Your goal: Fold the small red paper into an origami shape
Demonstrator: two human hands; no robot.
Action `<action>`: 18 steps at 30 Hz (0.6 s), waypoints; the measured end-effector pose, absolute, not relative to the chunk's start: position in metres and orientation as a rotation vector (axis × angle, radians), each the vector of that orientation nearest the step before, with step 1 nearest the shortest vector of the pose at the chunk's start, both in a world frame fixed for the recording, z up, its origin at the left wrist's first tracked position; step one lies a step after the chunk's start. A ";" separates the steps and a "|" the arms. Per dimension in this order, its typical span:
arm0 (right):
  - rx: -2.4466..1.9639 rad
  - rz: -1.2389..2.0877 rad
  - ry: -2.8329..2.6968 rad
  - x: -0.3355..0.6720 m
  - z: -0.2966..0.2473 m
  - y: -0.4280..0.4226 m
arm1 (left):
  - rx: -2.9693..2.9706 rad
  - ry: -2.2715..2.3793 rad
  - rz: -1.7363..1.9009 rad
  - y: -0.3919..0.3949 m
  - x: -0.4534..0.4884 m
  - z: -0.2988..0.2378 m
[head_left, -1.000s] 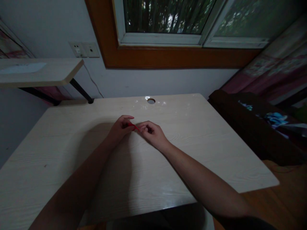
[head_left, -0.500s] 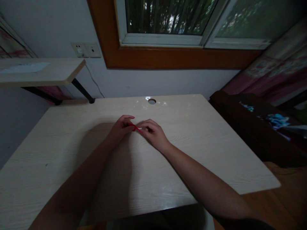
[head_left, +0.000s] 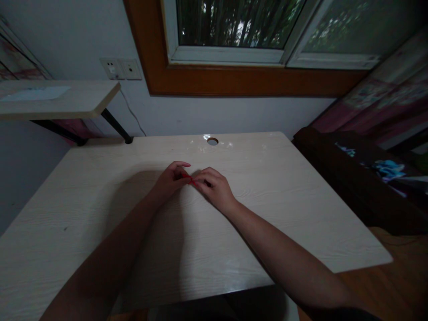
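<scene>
Both of my hands meet over the middle of a pale wooden desk (head_left: 100, 191). My left hand (head_left: 171, 178) pinches one end of a small thin red thing (head_left: 189, 179), with its fingers curled. My right hand (head_left: 212, 188) pinches the other end, fingertips pressed against those of the left hand. Most of the red thing is hidden between the fingers, and I cannot tell what it is. Both forearms rest low over the desk.
A round cable hole (head_left: 212, 141) lies at the desk's far edge. A raised shelf (head_left: 56, 100) on black struts stands at the back left. Wall sockets (head_left: 121, 69) and a window (head_left: 234, 26) are behind. A dark bed frame (head_left: 351, 178) runs along the right.
My two hands have drawn slightly closer together, so less of the red thing shows between the fingertips. The view has shifted a little.
</scene>
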State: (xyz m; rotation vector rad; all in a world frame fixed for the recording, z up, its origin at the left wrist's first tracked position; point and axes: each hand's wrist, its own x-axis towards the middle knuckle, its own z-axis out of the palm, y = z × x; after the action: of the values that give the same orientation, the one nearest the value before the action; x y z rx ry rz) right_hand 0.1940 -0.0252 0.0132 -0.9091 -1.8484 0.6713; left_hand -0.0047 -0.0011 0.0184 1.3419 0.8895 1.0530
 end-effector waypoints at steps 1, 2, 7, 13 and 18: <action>-0.914 0.654 -1.856 0.194 0.013 -0.025 | 1.351 0.889 1.055 -0.001 -0.005 0.018; -0.918 0.638 -1.861 0.194 0.013 -0.025 | 1.359 0.888 1.059 0.000 -0.005 0.017; -0.923 0.576 -1.873 0.193 0.015 -0.026 | 1.388 0.902 1.081 -0.002 -0.002 0.016; -0.976 0.552 -1.861 0.191 0.017 -0.028 | 1.424 0.891 1.111 -0.002 -0.001 0.015; -1.013 0.530 -1.843 0.189 0.018 -0.031 | 1.458 0.888 1.151 0.000 -0.001 0.009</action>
State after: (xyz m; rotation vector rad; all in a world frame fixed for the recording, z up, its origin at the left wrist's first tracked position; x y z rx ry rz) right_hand 0.1889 -0.0309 0.0182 -1.0128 -1.8433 0.5304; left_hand -0.0010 0.0001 0.0090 1.4581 0.8882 1.1510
